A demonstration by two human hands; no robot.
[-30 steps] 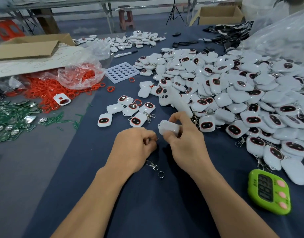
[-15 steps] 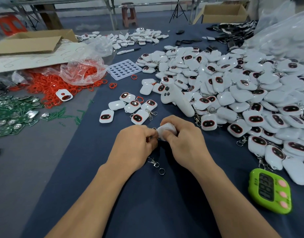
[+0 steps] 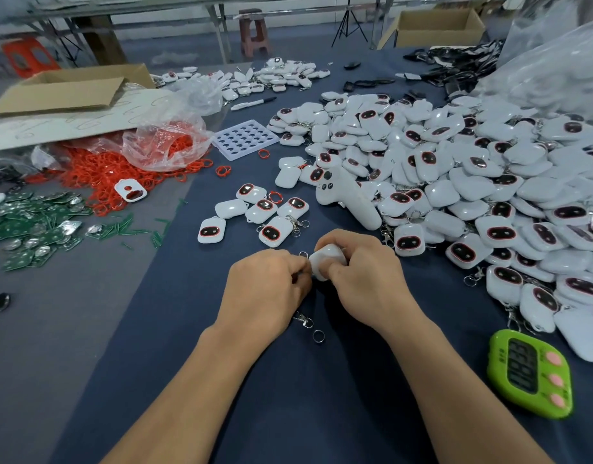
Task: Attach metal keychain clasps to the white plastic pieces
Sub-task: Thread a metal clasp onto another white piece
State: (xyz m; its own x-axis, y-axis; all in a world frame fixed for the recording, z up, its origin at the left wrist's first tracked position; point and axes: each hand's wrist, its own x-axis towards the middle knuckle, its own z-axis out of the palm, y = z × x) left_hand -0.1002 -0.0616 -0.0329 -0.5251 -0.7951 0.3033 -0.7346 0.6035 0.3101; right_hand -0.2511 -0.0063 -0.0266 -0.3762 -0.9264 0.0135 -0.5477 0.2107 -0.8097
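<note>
white plastic piece (image 3: 327, 261) held in curled fingers of right hand (image 3: 362, 276), near centre of blue cloth (image 3: 322, 413). left hand (image 3: 265, 286) meets its left edge, pinching metal clasp (image 3: 303, 254); ring shows just left of piece.

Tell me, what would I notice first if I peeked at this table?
The huge heap of white plastic pieces with dark oval faces, covering the right side of the table. Then the bright red rings piled at the left and the lime-green timer at the near right. In the middle the right hand holds one white piece while the left hand pinches a metal clasp to it.
</note>
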